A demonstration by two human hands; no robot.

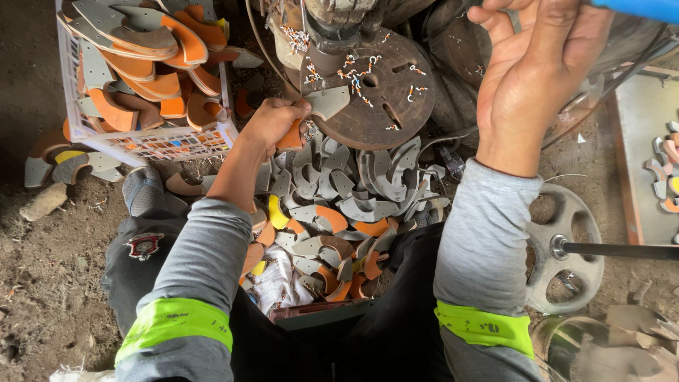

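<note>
Crate (78, 106) at 10 o'clock, white wire, heaped with curved grey-and-orange blades (152, 42); top edge cut off by the frame. A few more blades lie on the dirt at 9 o'clock beside a stone (44, 201).

Left hand (272, 124), just left of centre: fingers closed around the orange end of one blade (322, 106); its grey end rests on the rusty round table (378, 88) at 12 o'clock. Curly swarf sits on that table. The column above it is cut off, so the machine is hard to identify.

Below the table, centre: loose pile (346, 205) of the same blades, lower edge hidden by the person's dark lap.

Right hand (530, 67) at 1 o'clock, raised: fingers curled at the top edge near a blue bar (636, 8); fingertips cut off, grip unreadable.

At 4 o'clock, a grey handwheel (566, 247) on a shaft. At 3 o'clock, a metal tray (640, 141), mostly out of frame.

Floor is bare packed dirt; dim workshop.
</note>
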